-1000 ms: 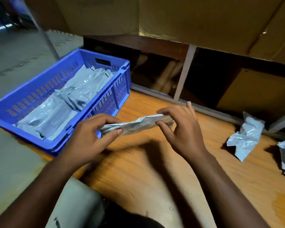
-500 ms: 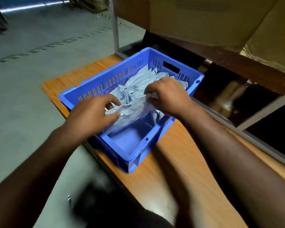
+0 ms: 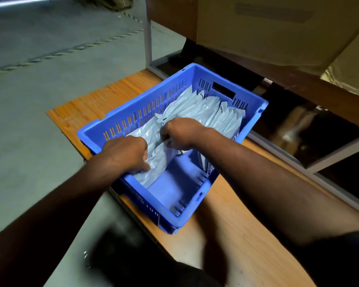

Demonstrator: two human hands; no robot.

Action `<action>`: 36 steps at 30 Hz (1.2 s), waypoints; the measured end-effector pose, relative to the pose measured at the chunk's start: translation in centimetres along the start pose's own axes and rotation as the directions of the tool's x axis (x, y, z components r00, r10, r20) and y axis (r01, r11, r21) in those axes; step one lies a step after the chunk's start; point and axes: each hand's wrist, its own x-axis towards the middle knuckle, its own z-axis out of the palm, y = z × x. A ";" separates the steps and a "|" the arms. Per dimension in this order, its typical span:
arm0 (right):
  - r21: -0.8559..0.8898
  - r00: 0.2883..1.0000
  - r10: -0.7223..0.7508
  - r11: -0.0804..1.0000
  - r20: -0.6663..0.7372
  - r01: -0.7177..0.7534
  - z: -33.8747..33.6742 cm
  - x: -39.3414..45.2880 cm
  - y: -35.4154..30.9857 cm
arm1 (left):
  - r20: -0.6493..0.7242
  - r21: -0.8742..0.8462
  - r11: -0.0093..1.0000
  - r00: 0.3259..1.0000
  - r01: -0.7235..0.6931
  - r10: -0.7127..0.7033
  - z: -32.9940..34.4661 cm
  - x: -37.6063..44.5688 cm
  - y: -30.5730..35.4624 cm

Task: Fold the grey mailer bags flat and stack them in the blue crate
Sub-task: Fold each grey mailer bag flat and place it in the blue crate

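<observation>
Hidden or unclear: fingertips of both hands are tucked under or behind the bag (image 3: 160, 160) they hold, so exact finger placement is partly out of sight. Near edge of frame is motion-blurred; a dark smeared shape at bottom centre cannot be identified. Shelf cavity at right is dim, contents unreadable. Boxes (image 3: 278, 27) above are cut off by the top edge.

Count: two hands, one crate (image 3: 195, 216), one bag in hand. The stack (image 3: 211, 112) of folded bags stands on edge in a leaning row; roughly ten edges show, but they overlap and an exact count cannot be made.

Left hand (image 3: 125, 155): fingers curled down, thumb tip pressing the bag's near end against the crate's left side. Right hand (image 3: 181, 132): fingers curled, gripping the bag's far end, knuckles up, close against the stack. The bag is inside the crate, slanting along its left wall, its lower corner resting on the bare floor.

Materials: bags are thin grey plastic film, glossy, creased, flattened into long strips. The crate is rigid blue plastic, rectangular, with slotted walls and a handle cut-out in the far end; near half of its floor is uncovered. It sits on a table (image 3: 226, 245) of orange-brown wood grain, at the left corner. Pale metal frame (image 3: 148, 38) rises behind. Grey floor (image 3: 39, 79) at left has a dashed line.
</observation>
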 end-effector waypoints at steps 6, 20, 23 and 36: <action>-0.056 0.994 -0.053 0.997 -0.091 0.048 2.6 2.0 -0.4 | -0.003 0.174 0.985 1.000 -0.009 0.010 -0.2 1.8 0.2; -0.470 0.998 -0.063 0.882 -0.018 0.047 4.2 3.2 -0.4 | 0.192 0.247 0.969 0.981 -0.020 -0.028 -0.2 4.1 -0.7; -0.480 0.999 -0.025 0.877 -0.034 0.005 4.3 4.0 -1.3 | 0.193 0.280 0.960 0.981 -0.030 -0.025 -0.2 4.6 -1.3; 0.135 0.946 0.262 0.962 -0.191 -0.240 3.3 2.8 -2.2 | -0.056 0.313 0.948 0.995 -0.063 0.085 0.9 5.1 -2.4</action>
